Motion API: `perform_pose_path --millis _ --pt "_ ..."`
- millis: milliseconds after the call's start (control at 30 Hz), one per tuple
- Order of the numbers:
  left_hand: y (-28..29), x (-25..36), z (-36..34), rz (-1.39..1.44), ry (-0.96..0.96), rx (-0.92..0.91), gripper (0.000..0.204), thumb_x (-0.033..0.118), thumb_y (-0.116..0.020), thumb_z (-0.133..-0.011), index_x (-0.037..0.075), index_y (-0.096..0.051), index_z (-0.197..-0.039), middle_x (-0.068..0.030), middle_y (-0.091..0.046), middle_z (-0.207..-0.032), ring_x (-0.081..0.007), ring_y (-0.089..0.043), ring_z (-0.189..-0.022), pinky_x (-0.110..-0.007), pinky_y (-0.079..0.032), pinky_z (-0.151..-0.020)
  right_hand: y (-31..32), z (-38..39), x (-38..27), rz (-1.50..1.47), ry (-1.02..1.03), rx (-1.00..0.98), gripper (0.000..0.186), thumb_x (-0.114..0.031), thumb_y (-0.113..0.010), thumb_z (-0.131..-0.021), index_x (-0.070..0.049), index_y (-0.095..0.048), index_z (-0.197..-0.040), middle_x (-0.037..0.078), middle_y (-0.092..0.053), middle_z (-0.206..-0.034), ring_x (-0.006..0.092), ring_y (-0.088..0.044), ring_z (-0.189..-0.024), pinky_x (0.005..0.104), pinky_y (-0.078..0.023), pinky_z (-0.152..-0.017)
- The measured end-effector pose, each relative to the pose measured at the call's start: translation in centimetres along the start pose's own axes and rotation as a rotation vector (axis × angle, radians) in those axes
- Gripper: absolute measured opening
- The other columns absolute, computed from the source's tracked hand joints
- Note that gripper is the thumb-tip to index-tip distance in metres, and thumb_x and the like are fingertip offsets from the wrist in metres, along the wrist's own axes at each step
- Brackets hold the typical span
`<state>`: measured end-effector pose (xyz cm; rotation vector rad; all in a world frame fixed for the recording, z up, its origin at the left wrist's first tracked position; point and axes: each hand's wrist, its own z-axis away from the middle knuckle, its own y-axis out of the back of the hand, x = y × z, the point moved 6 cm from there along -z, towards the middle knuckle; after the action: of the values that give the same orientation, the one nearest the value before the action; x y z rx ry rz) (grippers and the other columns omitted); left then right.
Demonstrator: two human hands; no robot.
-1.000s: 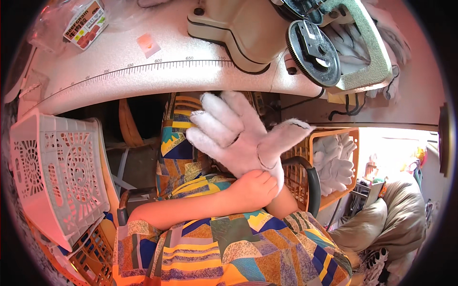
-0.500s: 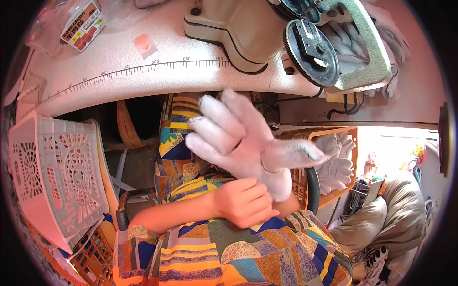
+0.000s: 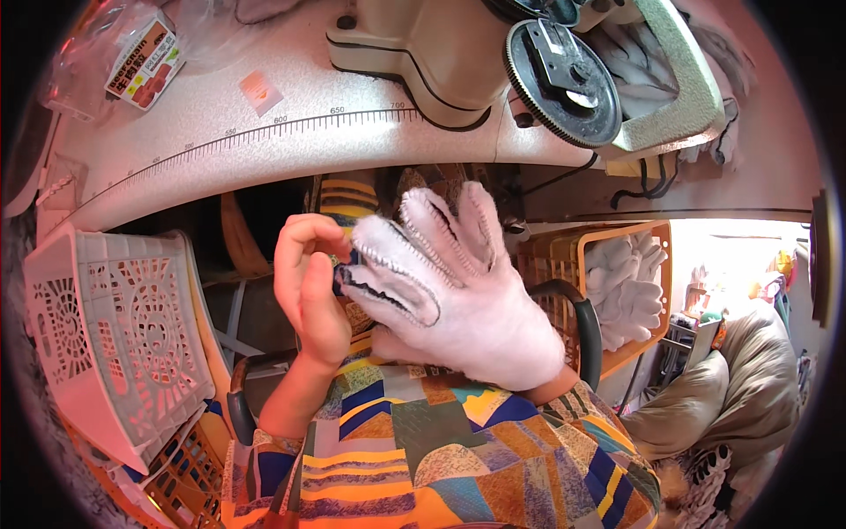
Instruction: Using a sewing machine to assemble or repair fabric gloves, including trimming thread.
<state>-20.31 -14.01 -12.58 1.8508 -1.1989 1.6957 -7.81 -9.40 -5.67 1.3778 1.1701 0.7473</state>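
Observation:
A fluffy white glove (image 3: 480, 309) covers my right hand (image 3: 449, 304), its fingers stretched out and spread, with stitched seams showing along them. The bare wrist shows at the cuff. My left hand (image 3: 313, 291) is bare and raised beside the lowest glove finger, its fingers half curled and apart from the thumb. Nothing shows in its grasp; whether it touches the glove's fingertip I cannot tell. A small dark patch lies at that fingertip.
A sewing machine (image 3: 423, 62) with a black toothed wheel (image 3: 564, 84) stands on a white table (image 3: 203, 97) with a ruler edge. A white plastic basket (image 3: 115, 326) is at left. White gloves (image 3: 624, 291) fill an orange basket (image 3: 608, 231) at right. A labelled package (image 3: 145, 66) lies far left.
My left hand has left the glove's cuff and moved up and left to its fingertips, opening from a fist. The gloved right hand has turned over, showing seamed fingers.

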Motion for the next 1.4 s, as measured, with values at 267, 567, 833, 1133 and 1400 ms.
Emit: perform_pose_path --millis 267,567,833,1133,1400 --pt "-0.6 -1.0 0.8 -0.059 0.141 -0.116 0.055 0.044 -0.042 -0.090 -0.004 -0.042 -0.117 -0.0141 -0.050 -0.109 -0.0191 -0.050 -0.101 -0.032 -0.039 -0.090 0.0 -0.4 -0.5 0.055 0.063 0.050 0.043 -0.028 -0.065 -0.066 -0.026 -0.063 -0.108 0.003 -0.055 -0.121 0.0321 -0.051 -0.112 0.0567 -0.031 -0.101" --pt "-3.1 -1.9 0.9 -0.104 -0.093 -0.250 0.061 0.060 -0.035 -0.093 0.001 -0.049 -0.098 -0.0143 -0.057 -0.088 -0.0212 -0.055 -0.082 -0.036 -0.044 -0.076 -1.7 0.8 2.4 -1.237 -0.181 0.190 0.036 -0.020 -0.065 -0.071 -0.011 -0.059 -0.105 0.007 -0.059 -0.101 0.0242 -0.055 -0.098 0.0375 -0.042 -0.088" --pt "1.7 -7.9 0.6 -0.323 0.291 0.275 0.032 0.030 -0.046 -0.099 0.000 -0.055 -0.093 -0.0070 -0.055 -0.088 -0.0131 -0.053 -0.073 -0.027 -0.045 -0.067 -2.3 6.3 5.0 -2.045 -0.475 -0.050 0.032 -0.026 -0.061 -0.082 -0.003 -0.054 -0.103 0.006 -0.062 -0.091 0.0131 -0.055 -0.086 0.0267 -0.042 -0.080" --pt "-1.1 -11.8 1.0 0.085 0.717 -0.044 0.035 0.020 -0.048 -0.095 -0.007 -0.053 -0.117 -0.0179 -0.059 -0.113 -0.0231 -0.061 -0.097 -0.034 -0.051 -0.085 -4.0 16.7 8.7 -0.609 -0.865 0.602 0.042 -0.031 -0.069 -0.082 0.000 -0.059 -0.109 0.013 -0.047 -0.120 0.0256 -0.046 -0.109 0.0352 -0.040 -0.094" --pt "-2.4 -11.7 4.5 0.084 0.736 -0.084 0.042 0.038 -0.038 -0.098 0.005 -0.051 -0.120 -0.0155 -0.058 -0.111 -0.0258 -0.058 -0.102 -0.041 -0.046 -0.092 -2.9 18.2 9.4 -1.179 -1.031 0.473 0.026 -0.010 -0.072 -0.077 0.001 -0.062 -0.099 0.010 -0.063 -0.078 0.0083 -0.054 -0.072 0.0287 -0.045 -0.066"
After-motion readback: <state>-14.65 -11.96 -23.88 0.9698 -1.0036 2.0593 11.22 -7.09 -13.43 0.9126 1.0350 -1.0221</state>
